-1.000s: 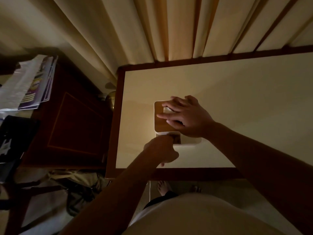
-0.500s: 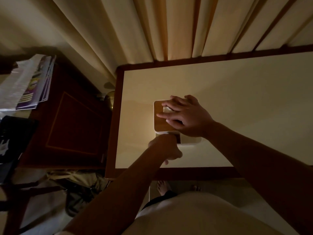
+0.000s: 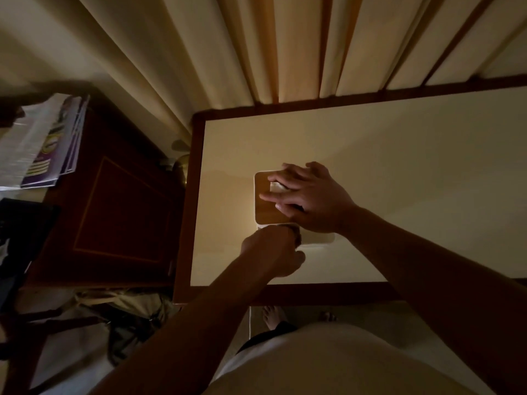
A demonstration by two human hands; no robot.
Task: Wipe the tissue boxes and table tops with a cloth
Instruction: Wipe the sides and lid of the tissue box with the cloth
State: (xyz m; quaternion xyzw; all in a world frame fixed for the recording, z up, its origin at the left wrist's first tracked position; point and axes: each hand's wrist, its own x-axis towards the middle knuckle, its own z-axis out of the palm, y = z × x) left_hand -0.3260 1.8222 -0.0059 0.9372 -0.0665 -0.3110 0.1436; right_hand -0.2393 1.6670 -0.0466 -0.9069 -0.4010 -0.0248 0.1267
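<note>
Dim light falls on a cream worktop with a dark wood border, pale curtains hanging behind its far edge; the tissue box, white-walled with a tan wooden lid, stands near the left edge, toward the front; a white tissue pokes from the lid's slot; the right hand lies flat on the lid, fingers straight; the left hand is clenched on a dark cloth against the box's front wall.
</note>
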